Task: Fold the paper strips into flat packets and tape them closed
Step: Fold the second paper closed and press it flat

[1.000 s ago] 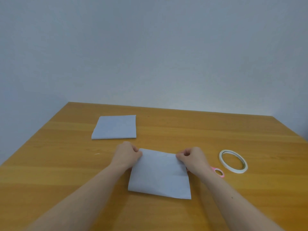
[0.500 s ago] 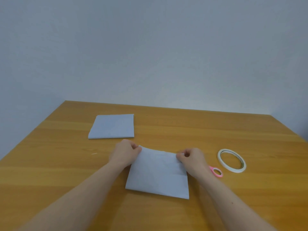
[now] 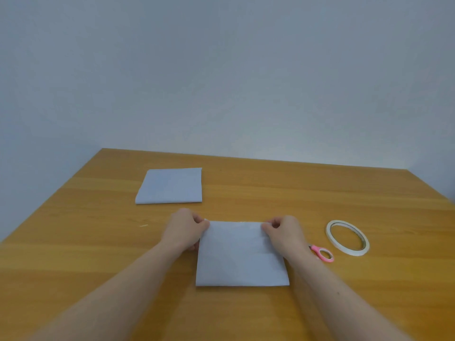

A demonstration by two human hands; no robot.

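Note:
A folded white paper [image 3: 240,254] lies flat on the wooden table [image 3: 320,193] in front of me. My left hand [image 3: 184,228] pinches its far left corner, and my right hand [image 3: 285,230] pinches its far right corner. A second folded white packet [image 3: 170,185] lies farther back to the left, apart from both hands. A roll of white tape [image 3: 347,237] sits to the right of my right hand.
Pink-handled scissors [image 3: 323,253] lie just right of my right wrist, partly hidden by it, close to the tape roll. A small white scrap [image 3: 143,225] lies left of my left hand. A plain wall stands behind the table's far edge.
The paper has been turned from a skewed lie to square with me, its far edge now level between both hands. Both hands keep their pinch on the far corners.

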